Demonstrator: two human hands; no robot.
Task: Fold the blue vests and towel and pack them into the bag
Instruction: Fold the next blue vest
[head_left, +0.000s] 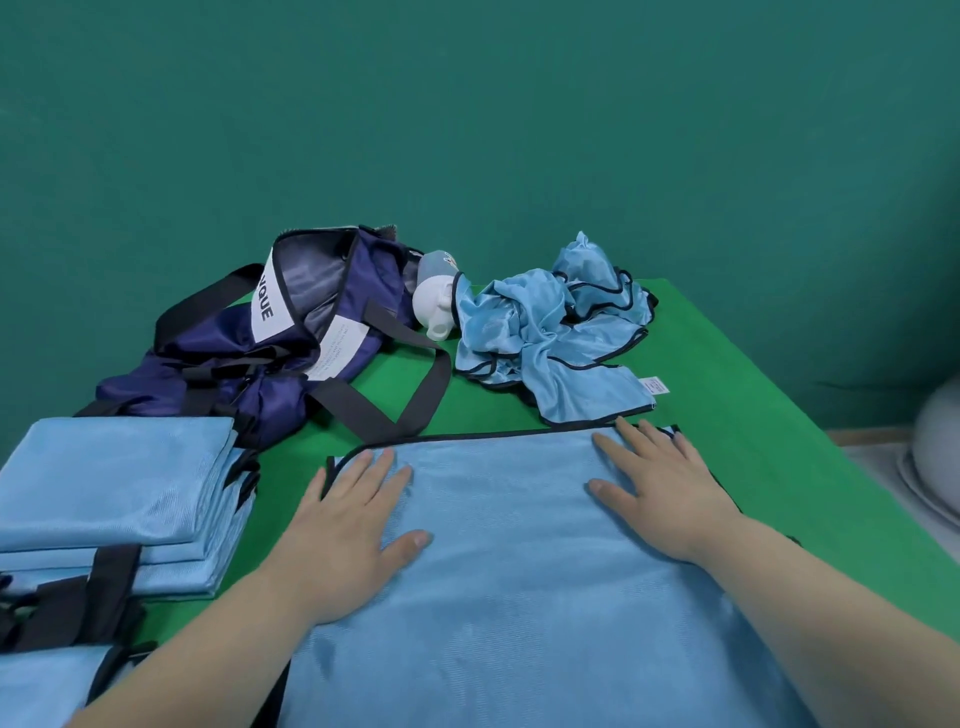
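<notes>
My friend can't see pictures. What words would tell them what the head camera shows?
A person's left hand and right hand press flat on a light blue vest spread on a green table. A stack of folded vests sits at the left; behind lie an open navy bag, a white object and a crumpled pile of vests.

Visible of person: left hand (353, 540), right hand (660, 493), left forearm (208, 660), right forearm (831, 613); rest of body outside frame. Both hands bare, backs visible. Five fingers on each, rather short and soft in shape. Nails cut short, rounded ends; thumbnails seen most clearly. Small creases at knuckles and finger joints. Wrists bare. Both forearms bare from wrist to frame edge, skin smooth, outline getting thicker toward lower edge. Sleeves, if any, outside frame.
</notes>
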